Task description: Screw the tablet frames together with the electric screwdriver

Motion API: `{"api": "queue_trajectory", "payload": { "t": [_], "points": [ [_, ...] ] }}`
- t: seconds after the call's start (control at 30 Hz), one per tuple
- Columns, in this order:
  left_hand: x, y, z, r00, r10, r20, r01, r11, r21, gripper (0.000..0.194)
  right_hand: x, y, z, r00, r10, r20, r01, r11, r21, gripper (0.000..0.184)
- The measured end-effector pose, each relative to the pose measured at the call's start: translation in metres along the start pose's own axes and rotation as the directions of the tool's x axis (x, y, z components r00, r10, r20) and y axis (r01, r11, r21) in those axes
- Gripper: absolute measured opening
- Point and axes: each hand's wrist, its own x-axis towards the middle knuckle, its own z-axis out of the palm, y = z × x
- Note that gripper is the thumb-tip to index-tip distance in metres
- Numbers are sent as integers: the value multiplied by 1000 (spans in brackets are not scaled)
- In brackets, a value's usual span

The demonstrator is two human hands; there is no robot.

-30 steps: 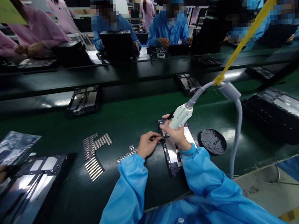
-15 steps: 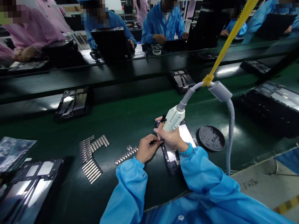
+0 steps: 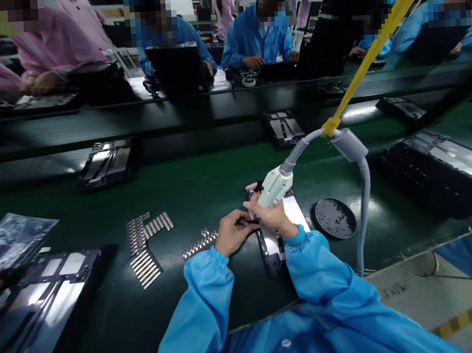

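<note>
My right hand (image 3: pixel 269 216) is wrapped round a pale electric screwdriver (image 3: pixel 275 187), which leans over an open tablet (image 3: pixel 298 214). The tool's tip is hidden behind my fingers. At the tablet's left edge, my left hand (image 3: pixel 236 231) is closed with thumb and fingertips together, close to the right hand's fingers. Whatever the left fingertips pinch is too small to make out. White panels show inside the tablet's black frame, partly covered by my right hand. Left of my left hand lies a strip of small metal parts (image 3: pixel 200 244).
A round dish of tiny parts (image 3: pixel 335 218) sits right of the tablet. The tool's grey cable (image 3: pixel 365 211) hangs from a yellow strap (image 3: pixel 367 64). More metal strips (image 3: pixel 146 270) lie left, near another open device (image 3: pixel 71 264). Several co-workers sit across the line.
The open devices on the far belt have shifted a little left. My hands and the screwdriver stay nearly in place; the left fingers have moved slightly.
</note>
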Motion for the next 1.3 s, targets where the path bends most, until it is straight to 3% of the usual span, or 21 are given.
{"api": "queue_trajectory", "payload": {
  "t": [0.1,0.5,0.77,1.03,1.17,1.3],
  "points": [
    [0,0,0,997,-70,-13,70,997,-20,36,9,2,-2,1000,-15,-13,15,1000,-22,31],
    [0,-1,0,1000,1,-17,0,998,68,34,22,21,-4,999,-17,-49,10,990,-139,27],
    [0,-3,1,1000,11,-29,-9,997,80,31,23,23,-3,1000,-15,-24,12,992,-124,26],
    [-1,-4,1,1000,-3,-14,4,997,71,32,19,24,3,999,6,32,1,972,-234,20],
    [-1,-6,2,1000,-9,-14,10,998,68,32,19,25,4,1000,-3,-6,2,980,-200,23],
    [1,-5,1,1000,2,-21,0,995,98,32,20,10,1,997,-55,-45,47,986,-158,27]
  ]
}}
